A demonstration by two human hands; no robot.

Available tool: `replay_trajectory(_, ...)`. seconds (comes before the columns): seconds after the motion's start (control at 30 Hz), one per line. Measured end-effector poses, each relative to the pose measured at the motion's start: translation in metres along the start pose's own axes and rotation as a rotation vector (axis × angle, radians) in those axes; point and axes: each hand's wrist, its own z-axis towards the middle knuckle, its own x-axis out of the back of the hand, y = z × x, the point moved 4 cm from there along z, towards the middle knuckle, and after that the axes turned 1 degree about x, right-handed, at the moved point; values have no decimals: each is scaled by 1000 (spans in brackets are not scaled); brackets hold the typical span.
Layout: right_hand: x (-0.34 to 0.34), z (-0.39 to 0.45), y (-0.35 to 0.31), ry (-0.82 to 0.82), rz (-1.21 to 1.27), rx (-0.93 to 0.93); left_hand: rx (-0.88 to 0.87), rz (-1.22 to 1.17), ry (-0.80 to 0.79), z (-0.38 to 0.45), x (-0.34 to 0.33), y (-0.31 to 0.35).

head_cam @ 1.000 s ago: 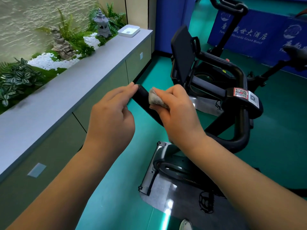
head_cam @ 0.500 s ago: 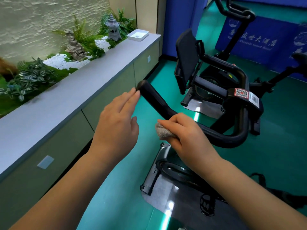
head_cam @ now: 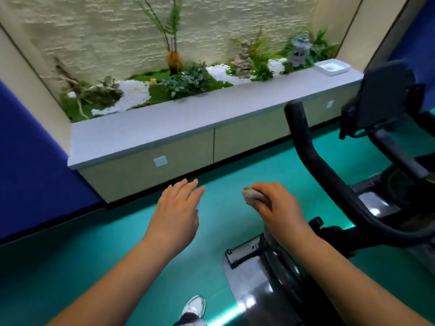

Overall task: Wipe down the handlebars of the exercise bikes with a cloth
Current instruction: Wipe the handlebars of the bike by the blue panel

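Both hands have come off the curved black handlebar, which now stands to their right, untouched. Right hand grips the crumpled grey cloth (one end pokes out past the fingers). Left hand hovers flat over the teal floor, fingers straight, holding nothing.

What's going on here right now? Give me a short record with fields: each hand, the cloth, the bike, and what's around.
left hand: left hand open, fingers straight, touching nothing, above the green floor
right hand: right hand grips the cloth, off the bar
cloth: grey cloth bunched, one end sticking out past the fingers
handlebar: black handlebar to the right of both hands, untouched
screen: dark bike screen blurred
surroundings: grey ledge with a planter behind it; white tray at its far end
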Motion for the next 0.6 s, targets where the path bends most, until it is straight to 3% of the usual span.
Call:
replay_trajectory(0.3, -62, -31, -63, -255, 108, 209, 446, 67, -159, -161, 2, -34)
replay_trajectory(0.6, -128, -82, -161, -436, 143, 377, 709, 71, -42, -303, 42, -70)
